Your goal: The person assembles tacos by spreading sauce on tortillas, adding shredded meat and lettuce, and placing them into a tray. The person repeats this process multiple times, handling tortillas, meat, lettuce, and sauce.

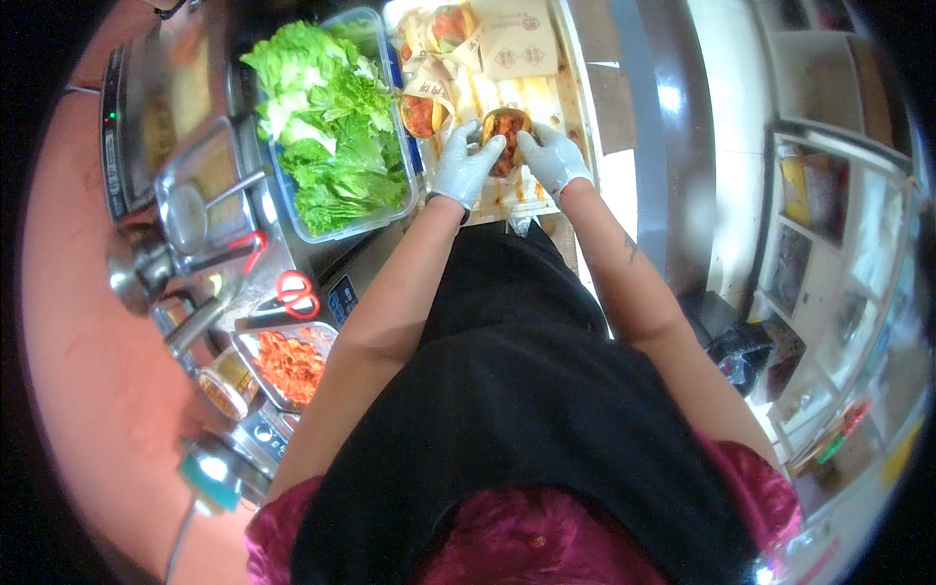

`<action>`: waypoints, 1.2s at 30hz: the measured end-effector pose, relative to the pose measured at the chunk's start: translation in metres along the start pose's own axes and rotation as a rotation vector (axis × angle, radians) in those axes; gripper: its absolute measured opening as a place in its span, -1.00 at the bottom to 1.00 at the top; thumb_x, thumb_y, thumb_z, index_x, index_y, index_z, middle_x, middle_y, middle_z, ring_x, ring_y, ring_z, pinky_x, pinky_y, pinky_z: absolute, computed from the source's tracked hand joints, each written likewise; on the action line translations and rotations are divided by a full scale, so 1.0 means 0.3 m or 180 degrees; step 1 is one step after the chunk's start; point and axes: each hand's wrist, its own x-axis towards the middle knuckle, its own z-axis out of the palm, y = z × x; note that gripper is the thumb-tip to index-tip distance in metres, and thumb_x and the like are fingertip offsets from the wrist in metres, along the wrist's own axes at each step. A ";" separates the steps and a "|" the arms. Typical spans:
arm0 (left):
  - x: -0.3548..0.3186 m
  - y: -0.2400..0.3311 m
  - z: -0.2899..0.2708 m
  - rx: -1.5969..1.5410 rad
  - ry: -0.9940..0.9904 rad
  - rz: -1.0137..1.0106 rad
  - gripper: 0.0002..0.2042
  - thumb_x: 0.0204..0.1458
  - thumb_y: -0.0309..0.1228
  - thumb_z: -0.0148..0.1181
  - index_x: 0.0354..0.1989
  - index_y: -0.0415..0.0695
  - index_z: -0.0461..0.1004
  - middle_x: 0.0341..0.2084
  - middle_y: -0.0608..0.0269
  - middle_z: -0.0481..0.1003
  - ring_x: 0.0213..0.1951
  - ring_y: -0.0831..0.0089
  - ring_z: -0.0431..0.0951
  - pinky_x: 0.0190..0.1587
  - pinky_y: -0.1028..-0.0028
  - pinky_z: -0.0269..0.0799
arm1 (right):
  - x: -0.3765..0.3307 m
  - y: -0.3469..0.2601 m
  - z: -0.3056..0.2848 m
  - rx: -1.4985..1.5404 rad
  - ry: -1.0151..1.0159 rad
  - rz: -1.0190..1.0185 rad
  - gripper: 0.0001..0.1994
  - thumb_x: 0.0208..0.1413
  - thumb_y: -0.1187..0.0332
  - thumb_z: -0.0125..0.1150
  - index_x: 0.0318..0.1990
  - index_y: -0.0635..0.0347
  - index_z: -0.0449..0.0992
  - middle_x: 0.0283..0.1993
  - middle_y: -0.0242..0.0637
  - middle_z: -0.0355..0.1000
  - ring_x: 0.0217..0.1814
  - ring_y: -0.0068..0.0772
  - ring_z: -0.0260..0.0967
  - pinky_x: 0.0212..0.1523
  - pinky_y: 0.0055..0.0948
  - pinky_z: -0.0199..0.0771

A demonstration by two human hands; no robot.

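Both my hands wear light grey gloves and close around one filled bun [507, 132] on the pale cutting board [536, 93]. My left hand [466, 166] cups the bun's left side. My right hand [553, 158] cups its right side. The bun shows browned bread and reddish filling between my fingers. Two wrapped buns [425, 109] in paper sleeves lie just beyond it on the board, and another [448, 24] sits farther back.
A clear tub of green lettuce [331, 122] stands left of the board. Further left are a metal tray with tongs [200, 200], red-handled scissors [295, 292], a tray of chopped red topping [290, 366] and a small round container [226, 382]. Shelving [838, 214] stands at right.
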 end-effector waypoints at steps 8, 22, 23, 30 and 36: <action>0.117 -0.037 0.057 0.1626 0.0364 0.0133 -0.51 0.06 -0.18 0.32 0.09 -0.21 0.42 -0.16 -0.01 0.58 -0.06 0.22 0.61 0.00 0.31 0.53 | 0.014 0.032 0.029 -0.0689 0.0091 -0.0222 -0.59 0.21 0.15 -0.04 0.07 0.15 0.53 -0.04 0.14 0.52 0.04 0.14 0.47 0.08 -0.09 0.45; 0.043 -0.032 0.071 0.0114 -0.0123 0.0170 -0.46 -0.16 -0.27 0.53 -0.02 -0.27 0.49 -0.16 0.13 0.61 -0.12 0.42 0.61 -0.07 0.45 0.51 | 0.027 0.037 0.031 -0.1051 -0.0080 -0.0435 -0.67 0.14 0.38 0.08 0.06 0.13 0.53 -0.02 -0.05 0.55 -0.01 -0.05 0.53 0.01 -0.21 0.52; 0.047 -0.030 0.074 0.0002 -0.0100 -0.0118 -0.49 -0.16 -0.29 0.52 -0.05 -0.26 0.51 -0.19 0.14 0.62 -0.14 0.40 0.62 -0.09 0.44 0.51 | 0.018 0.012 0.025 -0.1526 -0.0115 -0.0597 -0.66 0.11 0.45 0.11 0.06 0.14 0.52 -0.03 -0.10 0.56 -0.02 -0.12 0.54 -0.02 -0.24 0.54; 0.152 -0.165 0.097 -0.0308 0.0197 -0.0297 -0.45 -0.13 -0.33 0.50 0.05 -0.22 0.45 -0.07 0.12 0.57 -0.08 0.38 0.59 -0.04 0.41 0.52 | 0.016 -0.036 0.014 -0.1077 -0.0119 -0.0380 -0.66 0.17 0.43 0.06 0.08 0.16 0.55 0.01 -0.14 0.55 -0.06 -0.26 0.56 -0.11 -0.33 0.59; -0.111 0.049 -0.076 -0.0812 0.0068 0.0045 -0.31 0.02 -0.47 0.37 0.32 -0.17 0.14 0.16 0.13 0.34 0.07 0.35 0.48 0.03 0.40 0.50 | 0.109 -0.066 0.017 -0.0227 -0.0018 -0.0768 -0.68 0.21 0.34 0.07 0.10 0.16 0.52 -0.08 -0.11 0.57 -0.13 -0.24 0.53 -0.14 -0.34 0.56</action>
